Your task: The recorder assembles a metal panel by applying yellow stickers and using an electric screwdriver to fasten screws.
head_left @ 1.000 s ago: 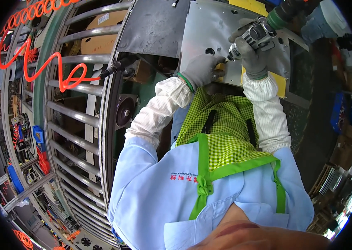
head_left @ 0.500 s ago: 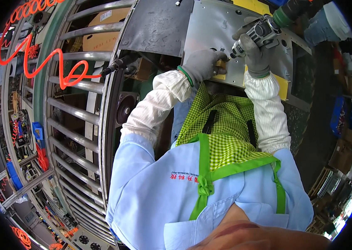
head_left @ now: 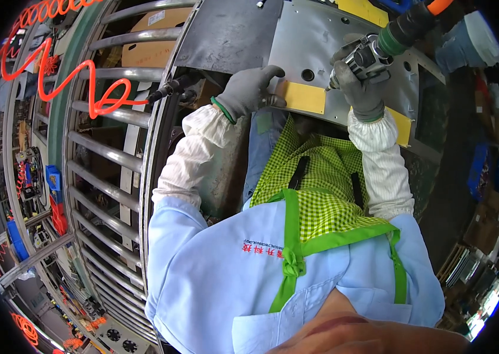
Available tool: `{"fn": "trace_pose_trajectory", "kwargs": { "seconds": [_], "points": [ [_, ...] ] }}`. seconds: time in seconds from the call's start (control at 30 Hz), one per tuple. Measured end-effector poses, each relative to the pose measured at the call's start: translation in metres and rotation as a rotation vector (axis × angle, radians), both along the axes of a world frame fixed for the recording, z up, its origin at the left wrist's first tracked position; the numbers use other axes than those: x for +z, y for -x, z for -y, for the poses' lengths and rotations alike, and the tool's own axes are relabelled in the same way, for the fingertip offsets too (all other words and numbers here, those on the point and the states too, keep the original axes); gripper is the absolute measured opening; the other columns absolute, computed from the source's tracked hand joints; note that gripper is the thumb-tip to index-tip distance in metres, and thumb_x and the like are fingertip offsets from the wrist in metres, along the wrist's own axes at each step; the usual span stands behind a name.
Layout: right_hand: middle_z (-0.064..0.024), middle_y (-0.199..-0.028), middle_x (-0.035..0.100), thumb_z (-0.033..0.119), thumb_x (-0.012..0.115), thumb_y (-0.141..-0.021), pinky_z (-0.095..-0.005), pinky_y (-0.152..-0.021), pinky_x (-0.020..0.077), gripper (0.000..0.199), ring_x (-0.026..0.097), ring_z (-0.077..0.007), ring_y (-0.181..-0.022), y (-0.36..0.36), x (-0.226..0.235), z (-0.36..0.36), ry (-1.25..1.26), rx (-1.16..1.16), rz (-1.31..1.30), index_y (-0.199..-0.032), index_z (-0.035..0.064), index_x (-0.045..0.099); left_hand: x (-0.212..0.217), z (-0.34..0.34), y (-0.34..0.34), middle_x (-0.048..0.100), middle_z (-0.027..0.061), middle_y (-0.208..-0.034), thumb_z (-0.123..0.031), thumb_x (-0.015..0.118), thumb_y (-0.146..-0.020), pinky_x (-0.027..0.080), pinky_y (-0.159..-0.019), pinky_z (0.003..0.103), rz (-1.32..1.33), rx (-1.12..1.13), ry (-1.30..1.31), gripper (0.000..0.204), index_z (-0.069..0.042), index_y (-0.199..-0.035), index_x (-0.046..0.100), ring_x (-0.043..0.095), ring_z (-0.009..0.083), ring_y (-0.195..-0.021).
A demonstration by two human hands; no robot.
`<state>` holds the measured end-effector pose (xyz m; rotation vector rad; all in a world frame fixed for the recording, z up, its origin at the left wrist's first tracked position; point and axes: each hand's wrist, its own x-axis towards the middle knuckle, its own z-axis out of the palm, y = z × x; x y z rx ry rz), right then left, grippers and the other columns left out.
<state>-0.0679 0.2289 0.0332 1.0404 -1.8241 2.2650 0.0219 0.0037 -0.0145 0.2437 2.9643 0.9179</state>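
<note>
My right hand [head_left: 360, 91], in a grey glove, grips what looks like an air rivet gun [head_left: 369, 59] with a silver body and a dark green-and-black base. Its nose points down-left, close to a grey sheet-metal panel [head_left: 299, 44]; whether it touches is hard to tell. At the panel's near left edge my left hand [head_left: 245, 93], gloved too, has thumb and fingers apart, with nothing visible between them. Beside those fingertips, a yellow strip [head_left: 305, 98] lies along the near edge of the panel, which has holes and small raised tabs.
To the left, a dark sheet [head_left: 226, 35] adjoins the panel. Beyond it runs a metal roller conveyor [head_left: 108, 154], with a cardboard box [head_left: 155, 41] under its rollers. A coiled orange air hose [head_left: 93, 88] ends in a black connector near my left arm. Blue bins [head_left: 478, 168] stand far right.
My left hand has drawn back leftward from the panel's middle, uncovering the yellow strip and a round hole. The rivet gun has shifted slightly left and down, still in my right hand.
</note>
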Motion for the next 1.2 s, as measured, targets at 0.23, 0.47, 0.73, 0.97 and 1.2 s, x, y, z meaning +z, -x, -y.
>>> {"fn": "trace_pose_trajectory", "kwargs": {
  "seconds": [0.23,0.47,0.73,0.97,1.2],
  "points": [
    [-0.0056,-0.086,0.056,0.001,0.051,-0.084,-0.0293,-0.060,0.0479,0.027,0.057,-0.0148,-0.069,0.007,-0.019,-0.008,0.064,0.134,0.261,-0.111,0.0042,0.051,-0.004,0.004,0.006,0.066,0.0147,-0.087,-0.036,0.078,-0.074,0.049,-0.071,0.040,0.006,-0.113,-0.050,0.052,-0.014,-0.116,0.056,0.065,0.0333,-0.082],
    [-0.0031,-0.086,0.056,0.013,0.048,-0.091,-0.0285,-0.059,0.0481,0.025,0.057,-0.0133,-0.067,0.013,-0.015,-0.010,0.151,0.285,0.372,-0.114,0.0072,0.053,-0.014,0.012,0.014,0.067,0.0146,-0.097,-0.035,0.079,-0.074,0.049,-0.080,0.041,0.164,-0.109,-0.153,0.051,-0.014,-0.116,0.059,0.064,0.0355,-0.092],
    [-0.0065,-0.094,0.062,-0.008,0.060,-0.080,-0.0245,-0.062,0.0497,0.035,0.061,-0.0098,-0.077,0.004,-0.019,-0.006,0.112,0.072,0.230,-0.113,0.0006,0.055,-0.005,0.010,0.015,0.066,0.0144,-0.094,-0.033,0.078,-0.076,0.049,-0.078,0.040,0.150,-0.167,-0.188,0.048,-0.013,-0.114,0.059,0.064,0.0343,-0.089],
    [-0.0013,-0.088,0.058,0.027,0.049,-0.091,-0.0257,-0.077,0.0489,0.033,0.055,-0.0120,-0.076,0.006,-0.014,-0.007,0.143,0.121,0.407,-0.110,0.0004,0.056,-0.012,0.013,0.016,0.066,0.0150,-0.092,-0.032,0.078,-0.076,0.050,-0.076,0.040,0.120,-0.175,-0.188,0.047,-0.011,-0.114,0.058,0.064,0.0351,-0.087],
    [0.0004,-0.084,0.057,0.022,0.058,-0.086,-0.0231,-0.074,0.0487,0.031,0.056,-0.0094,-0.074,0.011,-0.014,-0.010,0.315,0.360,0.600,-0.109,0.0013,0.057,-0.009,0.011,0.017,0.066,0.0152,-0.089,-0.035,0.077,-0.076,0.049,-0.074,0.042,0.128,-0.183,-0.141,0.048,-0.011,-0.113,0.057,0.064,0.0358,-0.084]
  ]
}}
